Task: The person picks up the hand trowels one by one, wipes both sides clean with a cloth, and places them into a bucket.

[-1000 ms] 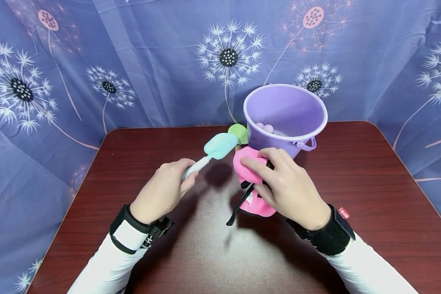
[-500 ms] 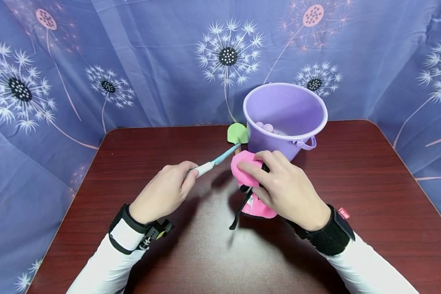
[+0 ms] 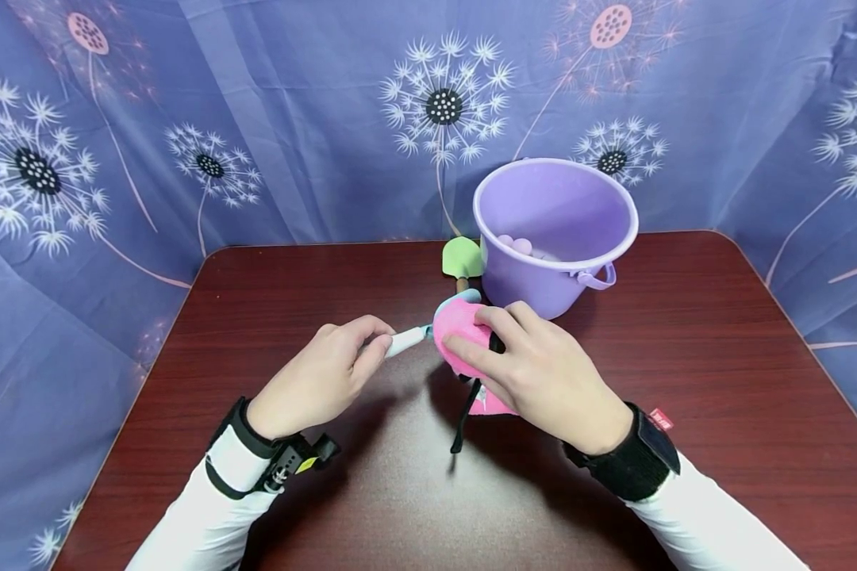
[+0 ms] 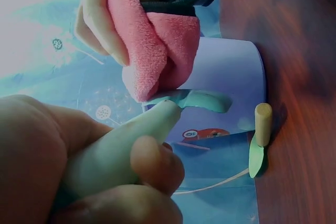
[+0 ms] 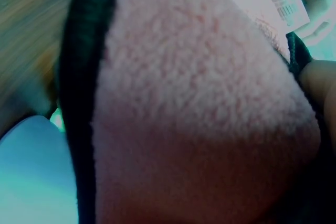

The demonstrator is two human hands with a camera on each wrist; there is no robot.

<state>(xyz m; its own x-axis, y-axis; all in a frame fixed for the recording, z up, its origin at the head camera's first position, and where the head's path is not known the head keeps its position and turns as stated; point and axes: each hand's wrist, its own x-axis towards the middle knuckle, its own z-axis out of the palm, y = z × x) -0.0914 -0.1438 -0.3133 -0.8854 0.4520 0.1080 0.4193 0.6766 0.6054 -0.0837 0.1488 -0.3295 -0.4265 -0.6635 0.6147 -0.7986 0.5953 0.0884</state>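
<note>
My left hand (image 3: pixel 324 373) grips the white handle (image 3: pixel 405 341) of a toy shovel with a light blue blade (image 4: pixel 207 100). My right hand (image 3: pixel 543 373) holds a bunched pink cloth (image 3: pixel 464 329) with black edging and a hanging black loop (image 3: pixel 464 424). In the head view the cloth covers most of the blade; only its upper edge shows behind. Seen from the left wrist, the cloth's lower end lies against the blade beside the handle. Pink pile fills the right wrist view, with a white barcode tag (image 5: pixel 289 6) at its upper right.
A purple bucket (image 3: pixel 528 289) stands at the back, right of centre, with pale purple round pieces (image 3: pixel 520 247) inside. Against its left side is a green shovel (image 3: pixel 461 258) with a wooden handle. A blue dandelion-print curtain (image 3: pixel 314 119) hangs behind the reddish-brown table (image 3: pixel 286 277).
The blade has turned and slipped behind the cloth. My right hand has brought the cloth left and slightly down onto it, while my left hand has shifted a little right.
</note>
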